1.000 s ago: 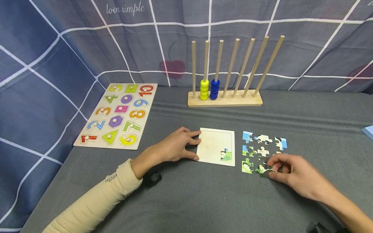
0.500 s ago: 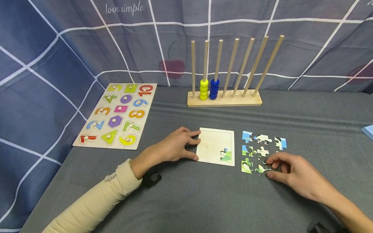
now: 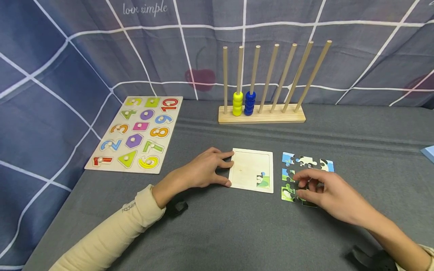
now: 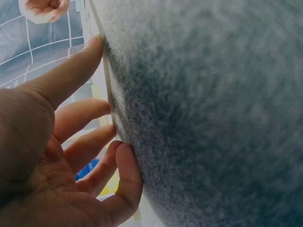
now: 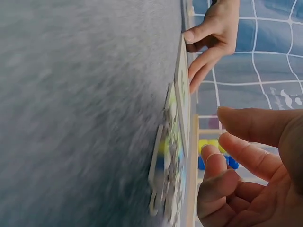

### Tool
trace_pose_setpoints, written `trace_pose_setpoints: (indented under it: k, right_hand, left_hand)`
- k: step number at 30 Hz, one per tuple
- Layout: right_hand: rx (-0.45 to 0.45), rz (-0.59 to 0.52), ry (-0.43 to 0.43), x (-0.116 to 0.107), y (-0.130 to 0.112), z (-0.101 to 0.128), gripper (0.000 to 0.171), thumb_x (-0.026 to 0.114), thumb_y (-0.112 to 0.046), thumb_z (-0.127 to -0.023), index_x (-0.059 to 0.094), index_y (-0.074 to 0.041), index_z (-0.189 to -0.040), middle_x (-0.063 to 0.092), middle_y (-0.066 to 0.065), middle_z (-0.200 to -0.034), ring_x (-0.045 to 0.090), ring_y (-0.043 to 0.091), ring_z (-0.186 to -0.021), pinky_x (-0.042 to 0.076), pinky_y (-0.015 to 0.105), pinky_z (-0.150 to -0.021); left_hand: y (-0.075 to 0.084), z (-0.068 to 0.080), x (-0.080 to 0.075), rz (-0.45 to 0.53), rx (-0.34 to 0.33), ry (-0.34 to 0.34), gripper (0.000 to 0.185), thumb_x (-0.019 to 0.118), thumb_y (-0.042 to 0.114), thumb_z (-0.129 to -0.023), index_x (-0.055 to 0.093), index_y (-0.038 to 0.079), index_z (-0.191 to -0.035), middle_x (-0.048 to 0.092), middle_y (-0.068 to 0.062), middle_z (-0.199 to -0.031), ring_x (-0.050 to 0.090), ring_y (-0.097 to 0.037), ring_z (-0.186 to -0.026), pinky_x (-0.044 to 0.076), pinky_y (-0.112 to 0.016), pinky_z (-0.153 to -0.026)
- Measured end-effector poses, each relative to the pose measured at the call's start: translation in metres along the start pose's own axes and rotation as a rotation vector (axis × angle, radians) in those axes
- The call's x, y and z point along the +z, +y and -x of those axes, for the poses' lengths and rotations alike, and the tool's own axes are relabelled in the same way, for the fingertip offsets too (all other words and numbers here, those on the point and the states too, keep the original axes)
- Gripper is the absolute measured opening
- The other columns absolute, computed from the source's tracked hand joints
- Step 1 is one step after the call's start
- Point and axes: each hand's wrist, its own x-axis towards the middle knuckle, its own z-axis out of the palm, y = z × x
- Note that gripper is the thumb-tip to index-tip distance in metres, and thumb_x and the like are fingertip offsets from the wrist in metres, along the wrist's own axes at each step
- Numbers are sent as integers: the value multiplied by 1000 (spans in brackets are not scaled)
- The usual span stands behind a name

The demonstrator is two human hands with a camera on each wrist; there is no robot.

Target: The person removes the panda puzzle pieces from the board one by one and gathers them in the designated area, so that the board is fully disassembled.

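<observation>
My left hand [image 3: 202,170] rests at the left edge of a pale wooden puzzle tray [image 3: 245,165]. Thumb and fingertips touch that edge, spread along it. One green, blue and white jigsaw piece [image 3: 263,181] lies in the tray's lower right corner. To the right of the tray, several panda-picture jigsaw pieces [image 3: 288,159] lie loosely in rows. Over the lower pieces hovers my right hand [image 3: 333,195], covering some of them. In the right wrist view, the thumb [image 5: 251,125] and index finger stand apart, with nothing seen between them.
A number-and-shape peg board [image 3: 135,131] lies at the left. Behind the tray stands a wooden rod counter [image 3: 261,119] with yellow beads [image 3: 237,104] and blue beads [image 3: 249,104]. A light blue object [image 3: 429,152] shows at the right edge.
My right hand has moved left and slightly up across the jigsaw pieces, from the lower right ones towards the middle. The left hand and the tray have stayed in place.
</observation>
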Motion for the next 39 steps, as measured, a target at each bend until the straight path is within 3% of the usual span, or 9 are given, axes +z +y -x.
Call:
trace_pose_setpoints:
  k: [9,15,20,25,32,39]
  right_hand:
    - [-21,-46,-66,14,-12,-24,25,77,-8,-85,70,-10,-109,61,-1,-93,54,9,-71,45,25,-57]
    - [-21,1,-163,21,-18,-41,32,76,-13,-87,68,-5,-117,62,-3,-98,53,8,-75,44,27,-63]
    - [-2,49,-234,25,-20,-50,38,76,-15,-88,65,-2,-122,59,-5,-91,51,9,-75,42,27,-63]
    - [-8,75,-245,30,-20,-54,39,77,-11,-86,65,1,-121,53,-4,-82,49,9,-71,42,27,-61]
    - [2,89,-264,32,-19,-57,38,75,-11,-87,67,3,-122,54,-2,-84,48,8,-68,42,26,-58]
    - [5,115,-238,31,-20,-57,35,77,-15,-86,70,-2,-118,54,-1,-88,48,10,-71,40,27,-58]
  left_hand:
    - [-1,-1,1,6,-8,-9,65,80,37,-83,59,8,-137,38,-6,-155,42,-29,-131,37,-44,-105]
    - [0,-1,0,-2,-8,-10,65,79,37,-83,59,8,-137,38,-5,-155,41,-30,-132,37,-45,-105]
    - [1,0,-1,-5,-4,-6,65,80,37,-83,60,8,-137,38,-6,-155,41,-30,-132,37,-46,-105]
    - [1,0,-1,-2,-6,-5,65,80,37,-83,60,8,-136,38,-6,-155,41,-30,-132,38,-46,-105]
    - [0,0,0,-4,-4,0,64,80,37,-83,60,7,-136,38,-6,-155,42,-30,-131,38,-46,-105]
    - [2,0,0,3,-4,4,64,81,36,-81,61,6,-134,40,-7,-154,42,-31,-132,37,-47,-106]
